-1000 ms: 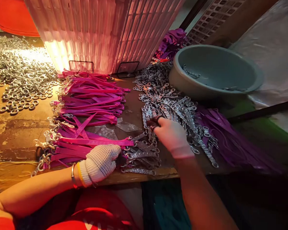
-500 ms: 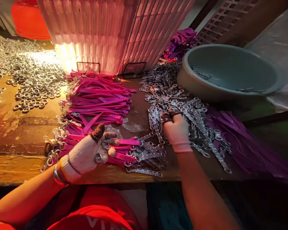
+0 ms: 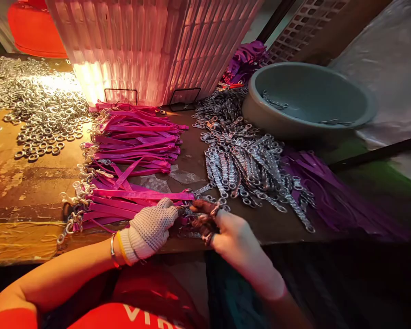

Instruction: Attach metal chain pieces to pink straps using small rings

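Observation:
Pink straps point(image 3: 133, 141) lie in rows on the table, metal clasps and rings at their left ends. My left hand point(image 3: 149, 230), in a white dotted glove, is closed at the right end of a front strap point(image 3: 114, 214); its fingertips are partly hidden. Facing it, my right hand point(image 3: 231, 230), with dark finger coverings, pinches by the same strap ends. Its fingers are closed on what appears to be a metal chain, mostly hidden. Beyond the right hand spreads a pile of short silver chains point(image 3: 246, 164) with looped ends.
A grey basin point(image 3: 311, 123) holding a few chains stands at the back right. Loose metal rings point(image 3: 48, 119) cover the back left. A ribbed translucent panel point(image 3: 123, 55) rises behind the straps. Purple straps point(image 3: 329, 196) trail off to the right.
My right hand has come from the chain pile leftward and nearer, to the front strap ends. My left hand has turned over, from palm up and open to closed beside it.

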`<state>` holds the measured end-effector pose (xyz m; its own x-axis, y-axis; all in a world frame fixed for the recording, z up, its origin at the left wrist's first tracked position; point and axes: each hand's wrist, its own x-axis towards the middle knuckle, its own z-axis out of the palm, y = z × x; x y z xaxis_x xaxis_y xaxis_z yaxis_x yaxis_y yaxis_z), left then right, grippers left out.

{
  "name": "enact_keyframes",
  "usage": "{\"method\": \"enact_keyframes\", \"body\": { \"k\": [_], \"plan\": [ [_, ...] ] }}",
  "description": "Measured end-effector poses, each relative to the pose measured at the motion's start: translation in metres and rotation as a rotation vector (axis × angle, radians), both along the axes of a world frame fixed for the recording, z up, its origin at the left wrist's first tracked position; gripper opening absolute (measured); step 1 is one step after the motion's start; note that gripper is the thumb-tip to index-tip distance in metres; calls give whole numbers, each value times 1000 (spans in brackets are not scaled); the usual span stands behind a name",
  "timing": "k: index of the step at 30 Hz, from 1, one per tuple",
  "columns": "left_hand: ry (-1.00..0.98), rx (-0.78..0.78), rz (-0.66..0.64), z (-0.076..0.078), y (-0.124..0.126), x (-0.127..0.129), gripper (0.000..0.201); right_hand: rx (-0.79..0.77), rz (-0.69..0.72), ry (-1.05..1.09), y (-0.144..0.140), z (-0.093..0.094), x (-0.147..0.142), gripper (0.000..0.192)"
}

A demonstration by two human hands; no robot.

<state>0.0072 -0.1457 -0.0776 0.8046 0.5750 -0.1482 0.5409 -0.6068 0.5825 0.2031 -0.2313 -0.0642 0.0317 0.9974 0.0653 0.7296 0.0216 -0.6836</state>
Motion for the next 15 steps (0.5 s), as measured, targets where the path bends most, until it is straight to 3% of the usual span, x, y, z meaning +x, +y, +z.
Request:
{"method": "enact_keyframes", "body": {
  "k": [4, 7, 11, 15],
  "plan": [
    [-71, 14, 7, 0, 6, 3, 41, 140, 26, -183, -11, -17, -9, 65],
    [-274, -96, 32, 5, 15, -1, 26, 210, 18, -188, -11, -14, -16, 55],
    [-423, -328, -16, 14, 22, -5, 30, 261, 68, -327, -4, -2, -21, 33],
    [-431, -388, -3, 14, 22, -2, 22, 124, 124, -571, 9, 8, -22, 29]
  ]
}}
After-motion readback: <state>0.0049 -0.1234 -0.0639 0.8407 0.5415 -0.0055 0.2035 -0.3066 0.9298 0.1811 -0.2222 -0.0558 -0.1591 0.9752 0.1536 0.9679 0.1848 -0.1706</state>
